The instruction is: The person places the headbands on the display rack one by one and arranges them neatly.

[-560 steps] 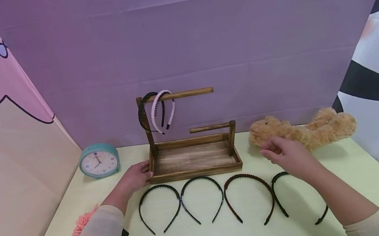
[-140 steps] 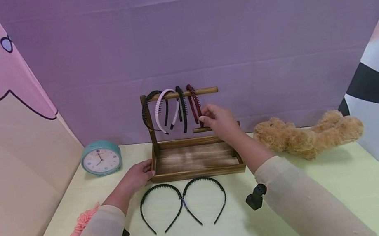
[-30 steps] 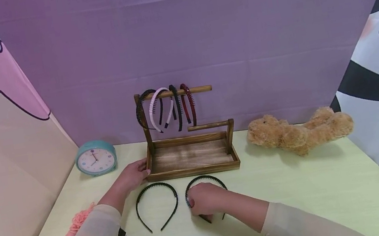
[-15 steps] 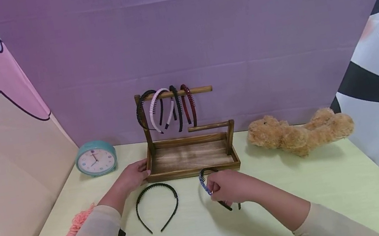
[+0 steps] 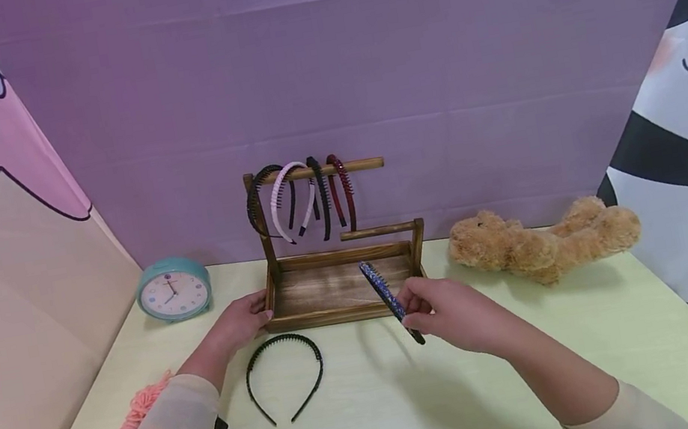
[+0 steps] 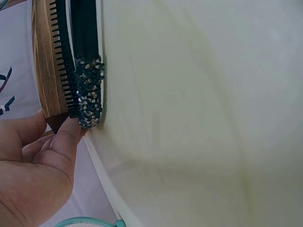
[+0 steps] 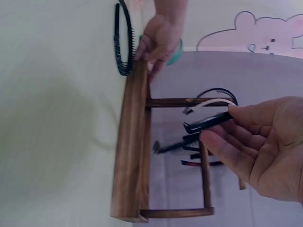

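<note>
My left hand [image 5: 241, 325] grips the left end of a brown wooden rack [image 5: 334, 316], thumb on the front corner; the left wrist view shows this pinch close up. My right hand [image 5: 449, 311] pinches a blue glittery toothed headband [image 5: 384, 291], held tilted above the tray's front right edge. On the rack's upper bar hang a black headband [image 5: 254, 210], a pale pink headband [image 5: 276, 210], another black headband [image 5: 324, 203] and a dark red headband [image 5: 348, 191]. One dark headband [image 5: 280, 338] lies on the table before the rack, its sparkly section [image 6: 90, 94] near my left fingers.
A teal alarm clock [image 5: 175, 290] stands left of the rack. A tan plush toy [image 5: 541, 246] lies to its right. Pink yarn [image 5: 135, 416] is partly behind my left sleeve. The rack's shorter lower bar [image 5: 377, 231] juts leftward from its right post.
My right hand has picked the blue glittery headband up off the table, turned it and carried it up and right to the rack's front. My left hand keeps its grip on the rack.
</note>
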Tool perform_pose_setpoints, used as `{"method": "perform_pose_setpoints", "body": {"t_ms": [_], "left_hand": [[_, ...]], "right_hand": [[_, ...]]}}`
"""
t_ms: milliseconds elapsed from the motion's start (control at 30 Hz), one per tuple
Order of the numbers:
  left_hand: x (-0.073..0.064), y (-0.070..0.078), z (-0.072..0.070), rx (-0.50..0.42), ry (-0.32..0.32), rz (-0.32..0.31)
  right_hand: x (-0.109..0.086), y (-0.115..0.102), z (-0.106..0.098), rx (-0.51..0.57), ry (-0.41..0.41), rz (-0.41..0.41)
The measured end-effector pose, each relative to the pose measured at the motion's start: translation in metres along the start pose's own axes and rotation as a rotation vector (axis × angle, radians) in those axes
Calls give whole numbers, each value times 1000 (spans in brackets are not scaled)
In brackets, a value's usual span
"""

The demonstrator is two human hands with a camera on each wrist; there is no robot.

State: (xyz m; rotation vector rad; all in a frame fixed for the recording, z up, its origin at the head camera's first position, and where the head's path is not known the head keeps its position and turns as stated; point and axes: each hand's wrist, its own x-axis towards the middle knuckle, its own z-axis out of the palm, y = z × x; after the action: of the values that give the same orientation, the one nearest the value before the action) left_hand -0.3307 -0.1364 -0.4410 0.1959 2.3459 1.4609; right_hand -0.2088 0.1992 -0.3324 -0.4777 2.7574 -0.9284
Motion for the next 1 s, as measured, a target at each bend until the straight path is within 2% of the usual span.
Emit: {"method": "perform_pose_setpoints", "body": {"t_ms": [233, 500, 667, 1000], "left_hand": [[2, -3, 0, -21, 8, -14], [2, -1, 0, -29, 8, -24], [2, -1, 0, -17, 12, -34], [3, 1, 0, -1, 19, -47]], "right_hand": [[-3, -1, -15, -31, 149, -38], [-3, 0, -31, 14, 325, -82], [6, 4, -36, 50, 418, -118], [36, 16, -33, 110, 520, -152]]}}
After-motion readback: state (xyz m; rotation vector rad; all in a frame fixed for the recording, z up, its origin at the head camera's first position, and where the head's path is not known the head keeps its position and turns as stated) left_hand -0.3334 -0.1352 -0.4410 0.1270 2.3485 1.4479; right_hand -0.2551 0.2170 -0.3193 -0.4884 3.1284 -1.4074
